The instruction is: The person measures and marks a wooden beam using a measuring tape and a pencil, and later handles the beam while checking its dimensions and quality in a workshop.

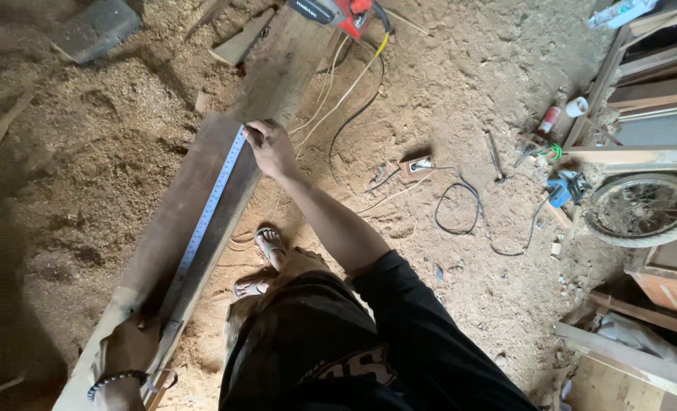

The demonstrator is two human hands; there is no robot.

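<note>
Sawdust-covered floor (468, 91) fills the view, dim toward nine o'clock. A long dark wooden plank (175, 221) runs across it from seven o'clock to twelve o'clock; its near end is cut off by the lower edge, its far end passes under a red power tool (338, 11) that is itself cropped at the top. At three o'clock stand pale wooden frames (643, 84), partly out of view, with a spoked wheel (643, 209) below them. The person's dark shirt (354, 342) hides the floor at six o'clock; one sandalled foot (268, 245) shows beside the plank. A blue measuring tape (209, 205) lies stretched along the plank's top face, its lower stretch hard to follow in shadow. The right hand (271, 148) rests on the plank at the tape's far end, fingers curled down and pinching the tape's tip. The left hand (129, 350), with a beaded wristband, sits at the near end in deep shade; it lies over the tape there, but whether its fingers are closed cannot be told. Black and pale cables (456, 205) loop near a small socket block (416, 166) at the centre.
</note>
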